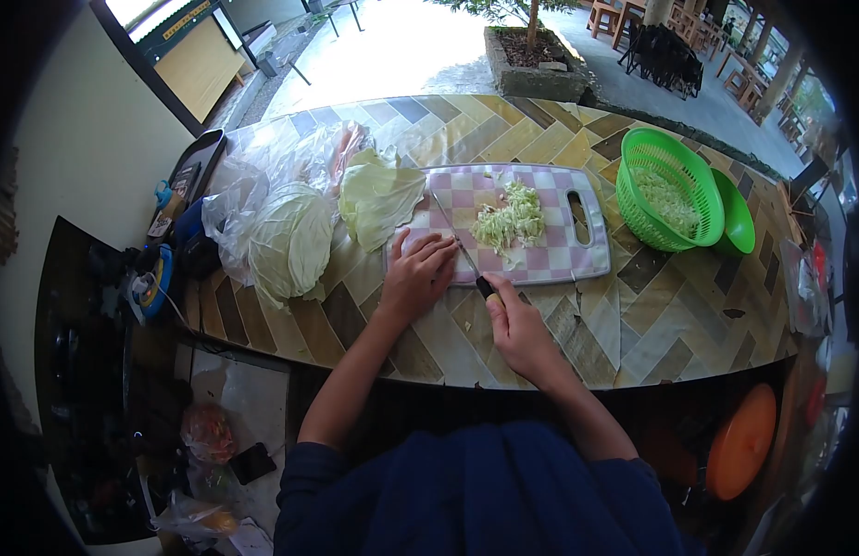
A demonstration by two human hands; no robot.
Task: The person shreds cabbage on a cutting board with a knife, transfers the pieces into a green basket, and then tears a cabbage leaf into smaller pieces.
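Note:
My right hand (524, 335) grips the dark handle of a knife (465, 255), whose blade points away from me across the checkered cutting board (550, 267). My left hand (418, 275) rests at the board's left front, fingers bent and pressed together close beside the blade. Whatever lies under those fingers is hidden. Right of the blade sits a heap of shredded cabbage (511, 218). Loose cabbage leaves (380, 199) overlap the board's left edge, and a cabbage (291, 239) stands further left.
At the right, a green basket (640, 215) holds more shredded cabbage, with a green bowl (741, 218) against it. Clear plastic bags (233, 199) crowd the left side near a dark tray (197, 157). An orange round lid or stool (742, 443) is below the table at right.

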